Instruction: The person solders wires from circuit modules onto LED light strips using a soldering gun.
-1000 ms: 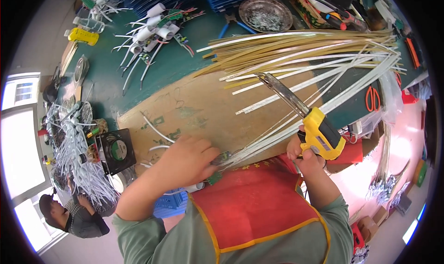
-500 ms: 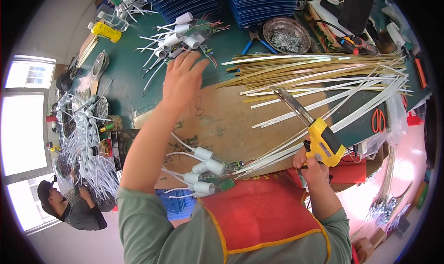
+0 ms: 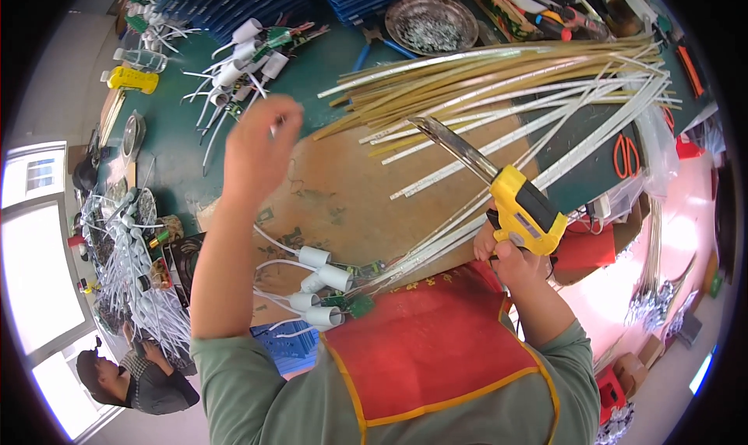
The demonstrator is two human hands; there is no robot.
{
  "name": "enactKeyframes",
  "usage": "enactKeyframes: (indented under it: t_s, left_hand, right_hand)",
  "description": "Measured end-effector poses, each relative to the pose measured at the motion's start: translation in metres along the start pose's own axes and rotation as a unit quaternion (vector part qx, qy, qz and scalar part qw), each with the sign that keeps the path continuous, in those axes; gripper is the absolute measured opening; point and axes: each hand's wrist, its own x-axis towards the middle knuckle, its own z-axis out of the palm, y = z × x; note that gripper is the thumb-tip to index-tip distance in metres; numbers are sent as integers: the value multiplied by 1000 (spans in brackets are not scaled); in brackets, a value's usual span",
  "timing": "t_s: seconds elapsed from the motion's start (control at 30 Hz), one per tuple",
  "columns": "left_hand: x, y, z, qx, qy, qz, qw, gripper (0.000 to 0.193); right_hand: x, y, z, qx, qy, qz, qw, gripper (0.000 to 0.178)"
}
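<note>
My right hand (image 3: 510, 259) grips the handle of a yellow-and-black soldering gun (image 3: 528, 211), whose long metal barrel points up and left over the board. My left hand (image 3: 261, 145) is raised just below a cluster of white cylinders with white wires and green circuit boards (image 3: 241, 63). Its fingers are curled together; a small pale bit shows between them, too blurred to name. Near my red apron lies a second group of white cylinders (image 3: 331, 280) with wires and green boards. Thin white strips (image 3: 436, 246) run from those boards up to the right.
Yellowish and white strips (image 3: 467, 75) fan across a brown board (image 3: 366, 203) on the green table. Behind them are a metal dish of shavings (image 3: 432, 24), blue-handled pliers (image 3: 364, 54) and blue stacked trays (image 3: 234, 5). Orange scissors (image 3: 626, 157) lie right. Another person (image 3: 136, 375) sits left.
My left hand has drawn back from the far cluster of cylinders, and its fingers have curled in. The soldering gun stays in my right hand. The whole view has shifted.
</note>
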Motion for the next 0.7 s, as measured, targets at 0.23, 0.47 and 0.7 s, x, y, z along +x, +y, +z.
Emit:
enactKeyframes:
  t_s: [0.23, 0.47, 0.7]
  left_hand:
    - [-78, 32, 52, 27, -113, 247, 962, 24]
    - [-81, 31, 63, 25, -72, 235, 969, 27]
    - [-82, 36, 63, 52, -64, 233, 969, 26]
  right_hand:
    - [1, -8, 7, -24, 26, 46, 998, 59]
    - [-23, -8, -7, -141, -31, 88, 986, 46]
    - [-45, -7, -1, -185, -29, 97, 978, 25]
